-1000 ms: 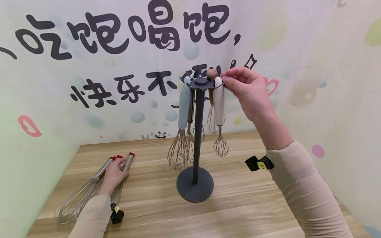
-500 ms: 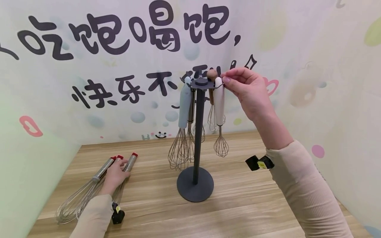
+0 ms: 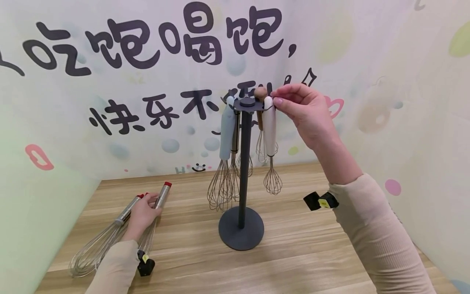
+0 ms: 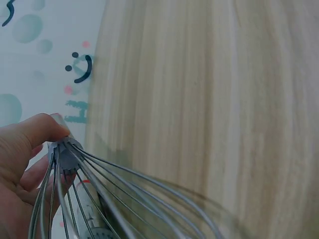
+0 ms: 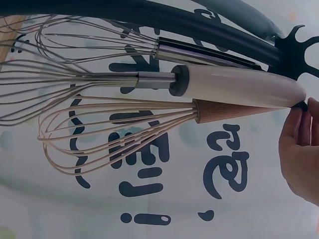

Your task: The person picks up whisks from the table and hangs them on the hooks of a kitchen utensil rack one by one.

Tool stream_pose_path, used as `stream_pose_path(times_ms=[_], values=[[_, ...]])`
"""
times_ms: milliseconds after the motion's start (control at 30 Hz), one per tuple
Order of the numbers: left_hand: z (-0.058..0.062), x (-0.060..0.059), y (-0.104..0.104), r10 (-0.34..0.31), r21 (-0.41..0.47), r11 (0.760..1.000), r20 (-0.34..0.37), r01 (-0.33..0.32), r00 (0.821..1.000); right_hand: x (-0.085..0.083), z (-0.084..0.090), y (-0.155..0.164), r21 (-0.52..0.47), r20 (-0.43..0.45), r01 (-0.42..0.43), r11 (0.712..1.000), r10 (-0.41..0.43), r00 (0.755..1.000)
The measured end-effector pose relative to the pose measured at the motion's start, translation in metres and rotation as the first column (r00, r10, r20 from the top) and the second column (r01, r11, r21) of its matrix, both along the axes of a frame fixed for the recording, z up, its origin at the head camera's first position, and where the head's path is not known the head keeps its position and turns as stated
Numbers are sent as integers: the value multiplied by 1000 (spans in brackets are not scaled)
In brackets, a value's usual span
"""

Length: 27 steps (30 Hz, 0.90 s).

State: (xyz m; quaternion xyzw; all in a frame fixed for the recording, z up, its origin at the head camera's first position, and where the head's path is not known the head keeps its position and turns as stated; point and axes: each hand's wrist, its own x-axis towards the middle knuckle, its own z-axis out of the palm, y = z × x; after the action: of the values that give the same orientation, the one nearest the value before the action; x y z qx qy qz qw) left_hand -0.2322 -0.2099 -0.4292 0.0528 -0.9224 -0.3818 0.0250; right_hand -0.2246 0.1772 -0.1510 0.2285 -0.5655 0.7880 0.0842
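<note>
My left hand (image 3: 144, 213) grips a steel balloon whisk with a red-tipped handle (image 3: 162, 197) at the table's left. In the left wrist view, the fingers hold it by its grey collar (image 4: 66, 155), its wires spreading toward the camera. Its handle is mostly hidden there. My right hand (image 3: 307, 110) pinches the top end of a white-handled whisk (image 3: 269, 126), which hangs on a hook of the dark grey stand (image 3: 245, 171). In the right wrist view, those fingers meet at a black hook tip beside the white handle's end (image 5: 239, 85); whether they also bear on the hook, I cannot tell.
A blue-handled whisk (image 3: 227, 134), a steel-handled whisk (image 3: 235, 136) and a wooden-handled whisk (image 5: 219, 110) also hang from the stand. Left of my left hand, red-tipped steel whisks (image 3: 126, 209) lie on the wood-grain table (image 3: 301, 249). A printed wall (image 3: 176, 73) stands close behind.
The red-tipped whisk in my left hand has moved slightly away and to the right, drawing apart from those beside it. My right hand stays at the white-handled whisk.
</note>
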Motion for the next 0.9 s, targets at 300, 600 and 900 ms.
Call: stream_pose_path(times_ms=[300, 600, 900], values=[[16, 0, 6, 42, 136, 990, -82, -31, 996, 0, -3, 3, 102, -57, 23, 994, -17, 998], [45, 0, 9, 92, 228, 972, -145, -57, 985, 1, -2, 2, 176, -96, 42, 983, -26, 995], [80, 8, 20, 82, 309, 951, -200, -16, 976, 2, -1, 4, 184, -91, 46, 982, -30, 995]])
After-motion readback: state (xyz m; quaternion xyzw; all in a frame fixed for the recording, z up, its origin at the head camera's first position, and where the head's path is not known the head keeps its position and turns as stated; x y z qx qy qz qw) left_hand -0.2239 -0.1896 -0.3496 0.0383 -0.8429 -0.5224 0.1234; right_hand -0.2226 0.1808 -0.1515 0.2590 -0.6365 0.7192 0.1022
